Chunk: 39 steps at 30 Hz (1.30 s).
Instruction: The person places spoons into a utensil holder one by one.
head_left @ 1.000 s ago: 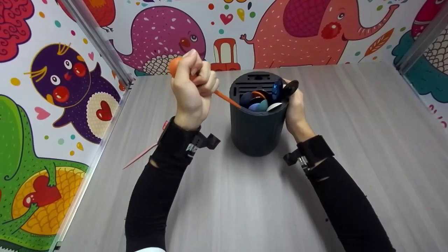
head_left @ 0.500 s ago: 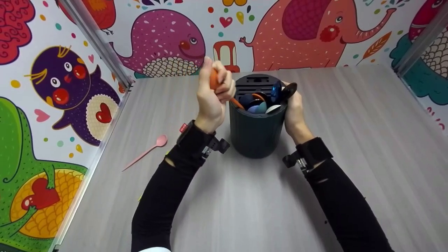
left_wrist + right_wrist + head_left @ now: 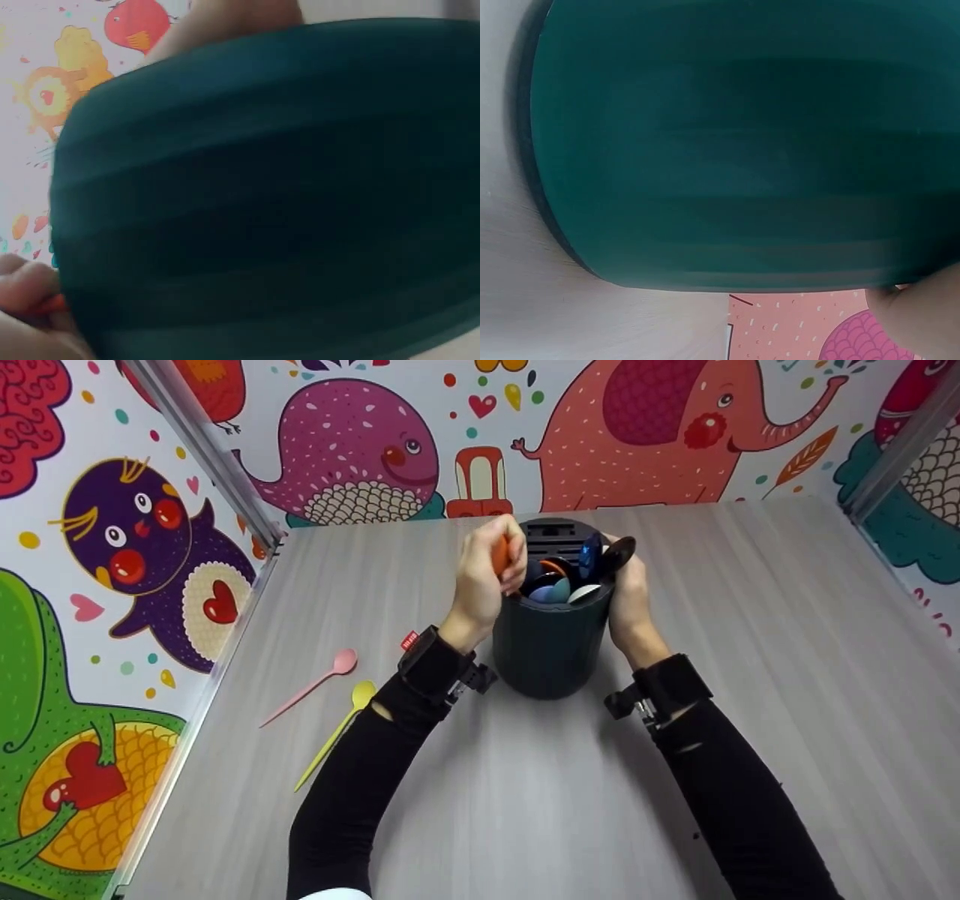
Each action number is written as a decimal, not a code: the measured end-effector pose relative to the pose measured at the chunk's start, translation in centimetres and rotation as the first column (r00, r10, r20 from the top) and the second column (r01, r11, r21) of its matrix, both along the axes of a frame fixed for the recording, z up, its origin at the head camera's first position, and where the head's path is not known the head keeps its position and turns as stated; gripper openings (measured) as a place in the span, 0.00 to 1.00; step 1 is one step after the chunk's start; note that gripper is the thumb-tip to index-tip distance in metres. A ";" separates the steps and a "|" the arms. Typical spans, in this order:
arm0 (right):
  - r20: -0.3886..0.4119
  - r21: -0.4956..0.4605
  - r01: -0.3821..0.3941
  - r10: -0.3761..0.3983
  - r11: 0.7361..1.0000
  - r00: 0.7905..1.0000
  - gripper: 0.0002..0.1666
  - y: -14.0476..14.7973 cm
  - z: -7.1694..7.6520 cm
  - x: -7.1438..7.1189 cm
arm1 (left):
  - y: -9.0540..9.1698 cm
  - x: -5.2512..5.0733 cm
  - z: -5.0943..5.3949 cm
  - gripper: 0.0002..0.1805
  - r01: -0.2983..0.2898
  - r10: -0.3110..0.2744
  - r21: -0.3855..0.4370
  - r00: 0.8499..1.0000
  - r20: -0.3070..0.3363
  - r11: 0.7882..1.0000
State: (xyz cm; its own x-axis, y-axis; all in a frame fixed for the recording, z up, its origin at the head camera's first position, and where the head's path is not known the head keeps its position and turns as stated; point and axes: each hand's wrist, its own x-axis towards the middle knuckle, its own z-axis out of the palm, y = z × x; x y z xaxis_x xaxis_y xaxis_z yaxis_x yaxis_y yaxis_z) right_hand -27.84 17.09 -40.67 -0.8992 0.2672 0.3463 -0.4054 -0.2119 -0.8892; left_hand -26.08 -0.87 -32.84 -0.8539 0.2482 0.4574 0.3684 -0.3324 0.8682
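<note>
A dark green utensil holder (image 3: 551,649) stands upright on the table, its round opening partly covered by a slotted black section at the back. Beside its left rim, my left hand (image 3: 484,574) grips an orange spoon (image 3: 501,556); the fingers hide most of it, and its thin end meets the rim. My right hand (image 3: 631,604) holds the holder's right side. Inside are several utensils, among them a blue one (image 3: 590,556), a dark brown one (image 3: 619,555) and a white one (image 3: 585,593). Both wrist views are mostly filled by the holder's ribbed wall (image 3: 262,195).
On the table left of my left forearm lie a pink spoon (image 3: 345,661) and a yellow spoon (image 3: 363,694). Cartoon-printed walls (image 3: 480,427) stand behind and at the sides, with a metal post (image 3: 217,457) at the back left corner.
My left hand has moved right and down to the holder's rim with the orange spoon, which has sunk deeper. The yellow spoon has come into view. My right hand stays put.
</note>
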 end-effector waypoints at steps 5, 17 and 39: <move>0.008 0.010 0.003 -0.003 1.000 1.000 0.23 -0.1 -0.1 0.0 | 0.3 0.0 -0.4 0.18 -0.055 0.048 -0.103 0.996 -0.072 0.993; 0.012 0.016 -0.006 0.006 1.000 1.000 0.25 -0.1 0.0 0.0 | -0.2 0.1 -1.4 0.18 -0.274 0.183 -0.328 0.941 -0.283 0.904; 0.028 0.032 0.018 -0.019 0.999 0.999 0.24 0.0 -0.1 -0.1 | -0.4 0.5 -5.0 0.11 -0.685 0.160 -0.436 0.623 -0.765 0.583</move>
